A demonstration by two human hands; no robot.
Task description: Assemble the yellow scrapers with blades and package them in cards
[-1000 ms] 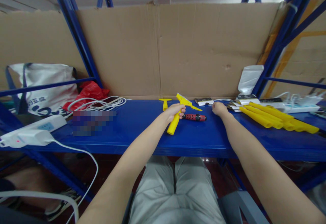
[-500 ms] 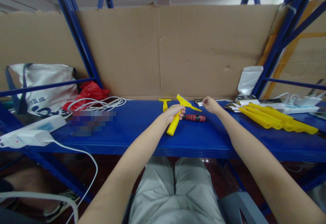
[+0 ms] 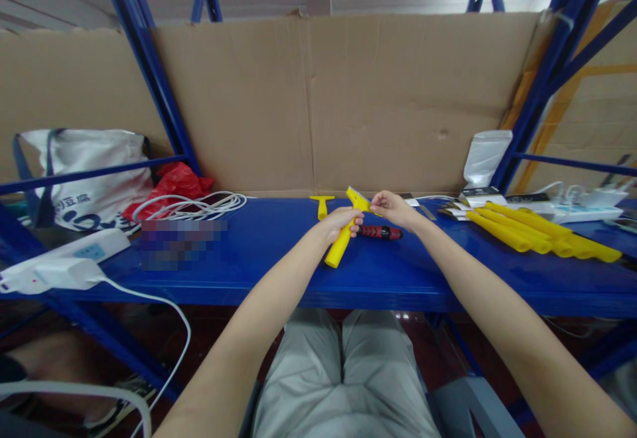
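My left hand [image 3: 341, 223] is wrapped round the handle of a yellow scraper [image 3: 340, 245], which tilts with its wide T-shaped head up and its handle end toward me. At the right part of that head is my right hand [image 3: 393, 209], its fingers pinched together and covering part of the head. Whatever lies between those fingertips is too small to make out. Just under the hands a red and black screwdriver [image 3: 381, 233] lies on the blue shelf [image 3: 269, 252]. Behind my left hand stands a smaller yellow T-shaped piece [image 3: 322, 207].
Several yellow handles [image 3: 527, 229] lie piled at the right, beside small boxes [image 3: 480, 196] and a power strip [image 3: 587, 212]. Leftward are coiled white cable [image 3: 213, 204], a red bag [image 3: 182, 182], a white tote [image 3: 99, 172] and another power strip [image 3: 94, 249]. Cardboard [image 3: 383, 106] walls the back.
My right hand has moved left from near the small packet at the back to the scraper's head. My left hand keeps its hold on the scraper, nearly still.
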